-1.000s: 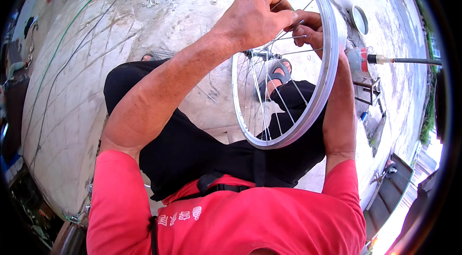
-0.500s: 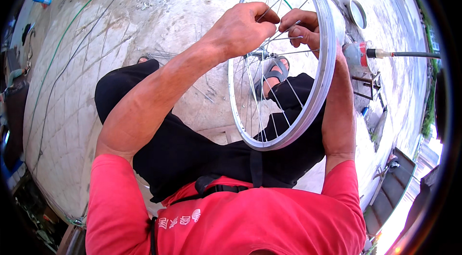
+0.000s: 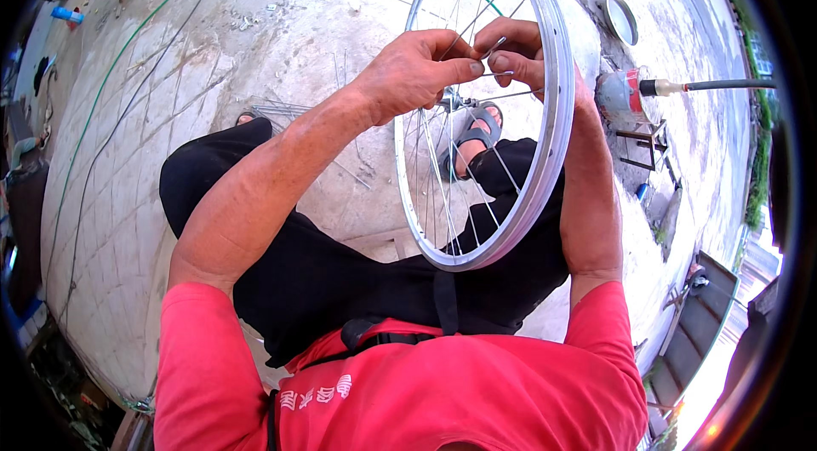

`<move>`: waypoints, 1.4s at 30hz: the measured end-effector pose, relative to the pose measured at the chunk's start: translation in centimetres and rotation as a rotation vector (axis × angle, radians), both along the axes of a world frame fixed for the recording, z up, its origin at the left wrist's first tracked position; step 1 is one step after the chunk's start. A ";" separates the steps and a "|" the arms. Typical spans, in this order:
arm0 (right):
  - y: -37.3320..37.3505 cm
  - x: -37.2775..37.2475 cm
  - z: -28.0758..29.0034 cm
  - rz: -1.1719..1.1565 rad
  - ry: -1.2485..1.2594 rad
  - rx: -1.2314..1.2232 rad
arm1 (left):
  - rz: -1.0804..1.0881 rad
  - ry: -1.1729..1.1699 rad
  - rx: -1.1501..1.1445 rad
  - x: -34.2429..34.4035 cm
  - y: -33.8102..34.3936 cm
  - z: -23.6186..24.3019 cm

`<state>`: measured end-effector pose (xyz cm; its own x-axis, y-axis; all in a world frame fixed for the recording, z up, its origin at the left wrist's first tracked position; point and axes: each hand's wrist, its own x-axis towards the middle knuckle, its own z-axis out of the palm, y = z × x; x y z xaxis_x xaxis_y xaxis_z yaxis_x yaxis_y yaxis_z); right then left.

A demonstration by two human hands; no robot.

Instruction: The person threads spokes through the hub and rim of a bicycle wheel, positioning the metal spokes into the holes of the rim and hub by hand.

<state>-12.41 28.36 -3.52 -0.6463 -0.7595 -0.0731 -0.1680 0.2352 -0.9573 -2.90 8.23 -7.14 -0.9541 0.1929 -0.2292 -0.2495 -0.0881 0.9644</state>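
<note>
Here's the round silver metal wheel [image 3: 557, 94], black cloth trousers [image 3: 340, 264] below it; inside its upper half, left hand [image 3: 417, 68] pinches a thin silver metal spoke [image 3: 494, 47], right hand [image 3: 519, 49] close by, grip unclear; spoke-threading, I'd judge, calling next for steady fingertip guidance

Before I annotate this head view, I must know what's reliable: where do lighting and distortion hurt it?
Head view: edges curve and the border goes black; head view: glare washes out the lower right, with a small orange flare, and ground at right looks very bright; head view: left hand, right hand and wheel rim read clearly, but thin spokes are harder to trace.
</note>
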 end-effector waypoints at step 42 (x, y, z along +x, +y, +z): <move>-0.9 5.5 2.2 -0.017 0.266 0.133 | 0.051 -0.235 0.374 -1.9 -1.4 -3.5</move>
